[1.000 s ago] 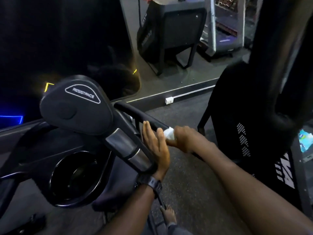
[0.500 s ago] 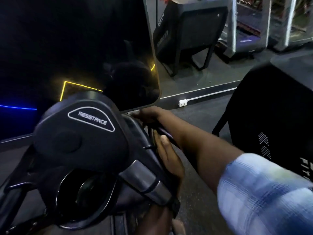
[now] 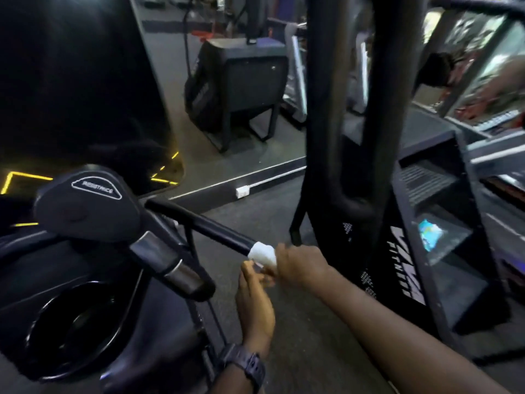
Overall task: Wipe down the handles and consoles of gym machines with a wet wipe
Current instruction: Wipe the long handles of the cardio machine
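Right now the right hand (image 3: 301,267) grips the white wet wipe (image 3: 262,253), wrapped round the near end of the black tubular handlebar (image 3: 199,223); its fingers are hidden behind the bar. Left hand (image 3: 255,305), just below the handlebar, is blurred, fingertips near the wipe; can't tell whether it's pinching. Black resistance knob housing (image 3: 85,206) sits left of the handlebar.
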A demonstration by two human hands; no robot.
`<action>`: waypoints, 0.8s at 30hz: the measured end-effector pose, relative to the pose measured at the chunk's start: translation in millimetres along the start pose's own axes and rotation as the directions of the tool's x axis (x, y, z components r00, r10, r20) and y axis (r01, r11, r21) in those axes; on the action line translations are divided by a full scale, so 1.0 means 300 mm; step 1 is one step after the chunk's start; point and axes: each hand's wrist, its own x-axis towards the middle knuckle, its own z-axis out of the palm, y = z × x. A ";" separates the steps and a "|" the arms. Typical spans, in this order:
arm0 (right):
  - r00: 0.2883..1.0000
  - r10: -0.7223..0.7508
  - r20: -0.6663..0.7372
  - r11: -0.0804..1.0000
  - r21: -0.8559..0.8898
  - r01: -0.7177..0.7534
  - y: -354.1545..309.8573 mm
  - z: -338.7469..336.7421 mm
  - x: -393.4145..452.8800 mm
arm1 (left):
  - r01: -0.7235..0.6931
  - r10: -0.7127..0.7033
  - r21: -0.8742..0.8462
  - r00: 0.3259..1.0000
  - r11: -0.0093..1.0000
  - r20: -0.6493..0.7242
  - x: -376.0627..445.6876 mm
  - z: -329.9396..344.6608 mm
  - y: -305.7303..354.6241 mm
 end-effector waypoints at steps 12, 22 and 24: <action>0.919 -0.389 -0.065 0.566 -0.804 0.183 0.312 -0.077 -0.393 | -0.114 0.067 0.108 0.928 0.988 0.366 -0.109 0.068 0.120; 0.694 -0.012 -0.719 0.991 0.085 0.105 0.291 0.088 -0.417 | -0.003 -0.045 0.061 0.637 0.998 0.770 -0.199 0.165 0.233; 0.628 0.276 -0.728 0.877 0.458 0.145 0.169 0.138 -0.382 | 0.071 -0.024 -0.023 0.600 0.997 0.800 -0.222 0.186 0.289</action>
